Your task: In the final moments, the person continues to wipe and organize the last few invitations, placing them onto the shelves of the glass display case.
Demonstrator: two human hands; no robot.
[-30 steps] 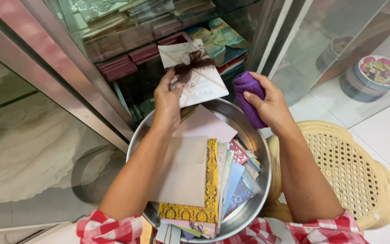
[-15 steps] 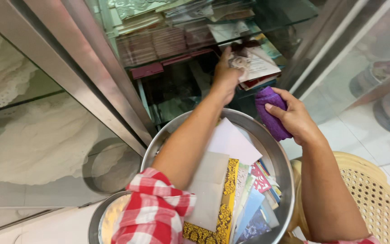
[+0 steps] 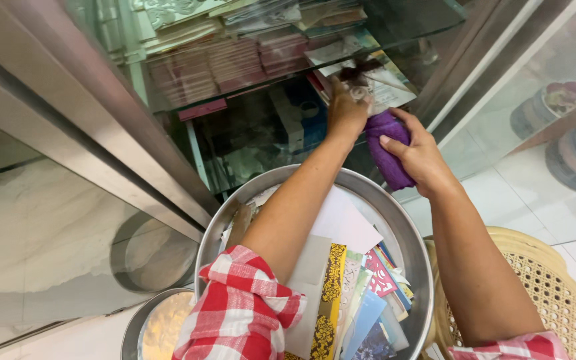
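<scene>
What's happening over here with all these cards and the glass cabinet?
A person in red-checked sleeves reaches into a glass display cabinet. The left hand holds a pale card with a dark ribbon at a shelf stacked with cards, while the right hand grips a purple cloth just below it. Beneath their arms, a round metal basin holds many more cards and envelopes, beside a woven yellow stool.

Purple cloth (image 3: pixel 389 148) in right hand (image 3: pixel 420 155)

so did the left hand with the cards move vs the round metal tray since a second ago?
Yes. The left hand went from just above the metal tray's far rim to well beyond it, reaching into the glass shelf with the cards.
</scene>
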